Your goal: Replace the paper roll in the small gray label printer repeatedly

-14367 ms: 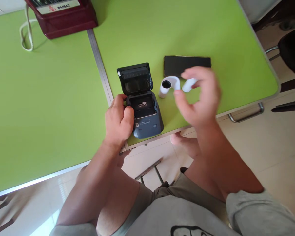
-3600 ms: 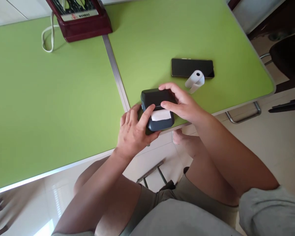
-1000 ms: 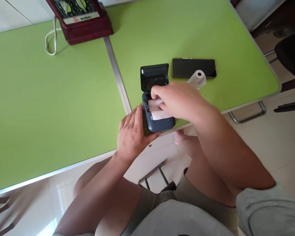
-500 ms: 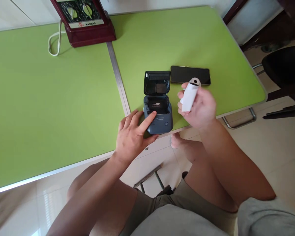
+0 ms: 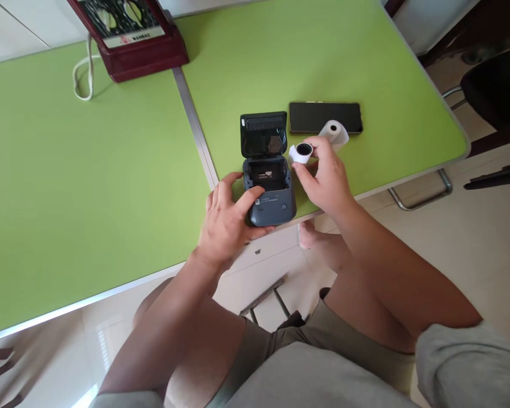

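Note:
A small dark grey label printer (image 5: 274, 211) stands at the table's front edge, its lid (image 5: 263, 135) raised and its paper bay exposed. My left hand (image 5: 225, 224) is wrapped round the printer's left side, thumb over the bay's front edge. Just right of the printer, my right hand (image 5: 327, 175) pinches a small white paper roll (image 5: 300, 153) with a dark round core facing up. Behind that hand is a second white roll (image 5: 340, 135) with a loose outer layer, by the phone; my fingers hide its lower part.
A black phone (image 5: 310, 116) lies flat behind the rolls. A dark red appliance with dials (image 5: 144, 61) and a white cord (image 5: 89, 73) stands at the back left. A metal strip (image 5: 193, 122) crosses the green table (image 5: 131, 187). A dark chair (image 5: 497, 90) stands at the right.
My right hand has turned over and moved left towards the printer, with a small roll at its fingertips. A second roll now shows by the phone. My left hand stays on the printer.

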Tool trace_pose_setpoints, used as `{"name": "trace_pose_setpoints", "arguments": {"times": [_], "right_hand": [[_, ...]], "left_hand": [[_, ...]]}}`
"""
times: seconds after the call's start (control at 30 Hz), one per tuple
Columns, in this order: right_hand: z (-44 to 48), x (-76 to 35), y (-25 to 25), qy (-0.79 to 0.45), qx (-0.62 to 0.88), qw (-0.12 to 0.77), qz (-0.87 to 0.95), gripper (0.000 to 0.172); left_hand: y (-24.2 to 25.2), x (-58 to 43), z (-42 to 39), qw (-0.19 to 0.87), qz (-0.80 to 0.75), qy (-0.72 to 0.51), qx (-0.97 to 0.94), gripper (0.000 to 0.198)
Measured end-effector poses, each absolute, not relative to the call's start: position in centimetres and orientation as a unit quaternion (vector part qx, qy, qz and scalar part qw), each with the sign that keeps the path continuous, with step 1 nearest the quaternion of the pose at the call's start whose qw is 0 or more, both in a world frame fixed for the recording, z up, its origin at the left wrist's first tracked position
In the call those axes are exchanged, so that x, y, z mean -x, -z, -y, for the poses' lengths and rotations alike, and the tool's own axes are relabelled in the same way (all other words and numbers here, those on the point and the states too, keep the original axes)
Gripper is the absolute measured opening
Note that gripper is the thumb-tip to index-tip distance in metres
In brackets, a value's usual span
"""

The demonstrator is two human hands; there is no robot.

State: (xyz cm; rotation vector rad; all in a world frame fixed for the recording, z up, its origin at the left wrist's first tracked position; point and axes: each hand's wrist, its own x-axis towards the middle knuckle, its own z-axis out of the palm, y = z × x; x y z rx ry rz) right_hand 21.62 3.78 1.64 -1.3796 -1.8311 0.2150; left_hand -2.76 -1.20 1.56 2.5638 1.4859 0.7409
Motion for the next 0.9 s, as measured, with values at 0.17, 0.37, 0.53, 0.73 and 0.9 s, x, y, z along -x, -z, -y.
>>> {"name": "trace_pose_setpoints", "arguments": {"times": [0.17,0.37,0.53,0.73,0.9], "right_hand": [[-4.2,-21.8,-1.3,-0.112,0.555,0.352,0.745,0.033],[-2.9,-22.1,-3.5,-0.1,0.499,0.379,0.773,0.042],[-3.8,-24.8,-4.9,0.029,0.549,0.487,0.678,0.034],[-7.4,-26.5,-2.2,-0.033,0.621,0.42,0.661,0.053],[-7.6,-25.7,-2.4,-0.059,0.645,0.397,0.65,0.039]], "left_hand": [[-1.1,3.2,0.8,0.063,-0.46,-0.266,-0.845,0.08],[-1.2,3.4,1.0,0.076,-0.462,-0.259,-0.845,0.08],[-1.2,3.1,1.2,0.075,-0.47,-0.255,-0.842,0.079],[-1.2,3.3,0.8,0.091,-0.473,-0.245,-0.841,0.079],[-1.4,3.3,0.6,0.104,-0.471,-0.246,-0.841,0.075]]}}
